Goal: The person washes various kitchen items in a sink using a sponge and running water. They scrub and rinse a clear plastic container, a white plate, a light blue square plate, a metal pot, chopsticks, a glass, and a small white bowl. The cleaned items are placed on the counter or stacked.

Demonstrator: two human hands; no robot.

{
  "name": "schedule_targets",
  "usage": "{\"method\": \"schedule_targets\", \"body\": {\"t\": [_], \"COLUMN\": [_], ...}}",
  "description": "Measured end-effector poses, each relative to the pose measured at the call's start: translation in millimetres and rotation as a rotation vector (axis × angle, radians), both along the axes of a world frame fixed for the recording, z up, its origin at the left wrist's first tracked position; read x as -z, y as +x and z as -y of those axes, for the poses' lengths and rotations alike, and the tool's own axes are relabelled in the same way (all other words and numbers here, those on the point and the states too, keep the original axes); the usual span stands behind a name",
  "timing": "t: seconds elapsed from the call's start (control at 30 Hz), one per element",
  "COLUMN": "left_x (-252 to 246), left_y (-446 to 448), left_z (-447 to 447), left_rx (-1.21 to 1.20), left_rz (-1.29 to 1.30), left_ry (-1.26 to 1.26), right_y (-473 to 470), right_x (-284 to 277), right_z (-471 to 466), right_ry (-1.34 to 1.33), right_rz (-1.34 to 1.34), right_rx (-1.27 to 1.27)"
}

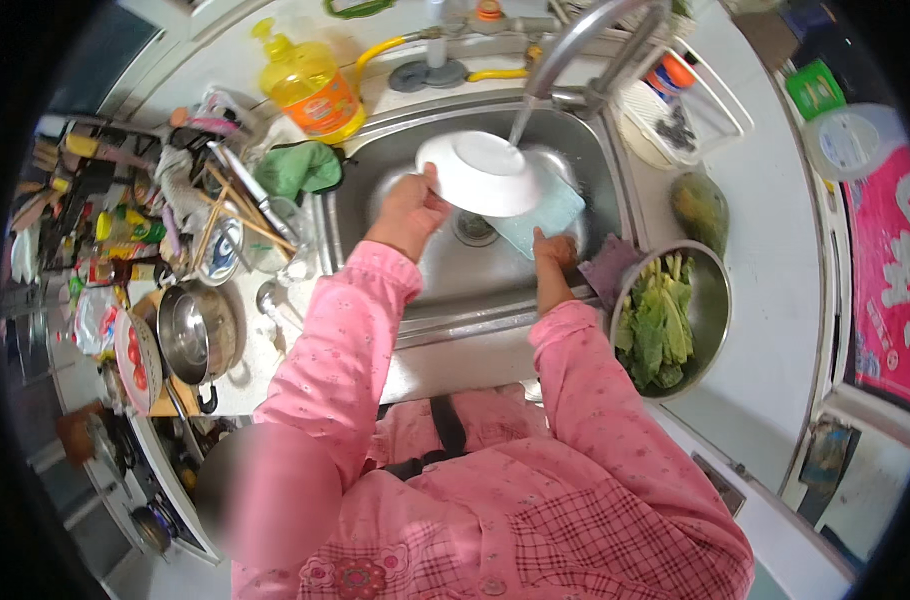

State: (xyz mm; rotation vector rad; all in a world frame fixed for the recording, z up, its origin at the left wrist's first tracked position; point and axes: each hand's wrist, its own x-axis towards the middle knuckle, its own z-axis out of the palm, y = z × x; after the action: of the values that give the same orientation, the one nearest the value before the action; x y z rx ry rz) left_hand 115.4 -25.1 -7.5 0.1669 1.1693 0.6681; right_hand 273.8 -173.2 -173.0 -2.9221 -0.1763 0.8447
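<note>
Over the steel sink (455, 277), my left hand (413, 210) grips the rim of a white plate (477, 172), its underside turned up and tilted. My right hand (554, 251) holds a light-blue dishcloth (548, 214) that spreads out below and to the right of the plate, partly hidden by it. Water runs from the curved metal faucet (567, 52) down just behind the plate's far edge. The drain strainer (476, 227) shows beneath the plate.
Right: a steel bowl (714, 330) of leafy greens, a purple cloth (611, 266), a white rack (668, 112). Left: a yellow soap bottle (312, 90), a green cloth (297, 169), a bowl with chopsticks (218, 259), a ladle (271, 300) and a steel pot (192, 334).
</note>
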Motion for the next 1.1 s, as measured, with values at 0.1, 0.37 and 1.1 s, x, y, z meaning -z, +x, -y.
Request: {"method": "schedule_targets", "body": {"t": [0.1,0.37,1.1], "left_x": [-15,-130,-36], "left_y": [-5,-146,-437], "left_z": [14,49,30], "left_rx": [0.068,0.456,0.350], "left_rz": [0.029,-0.961,-2.010], "left_ry": [0.059,1.426,1.089], "right_y": [13,31,0], "right_x": [44,35,-68], "right_z": [5,8,30], "right_ry": [0.002,0.239,0.753], "right_rz": [-0.028,-0.267,-0.317], "right_rx": [0.128,0.184,0.446]}}
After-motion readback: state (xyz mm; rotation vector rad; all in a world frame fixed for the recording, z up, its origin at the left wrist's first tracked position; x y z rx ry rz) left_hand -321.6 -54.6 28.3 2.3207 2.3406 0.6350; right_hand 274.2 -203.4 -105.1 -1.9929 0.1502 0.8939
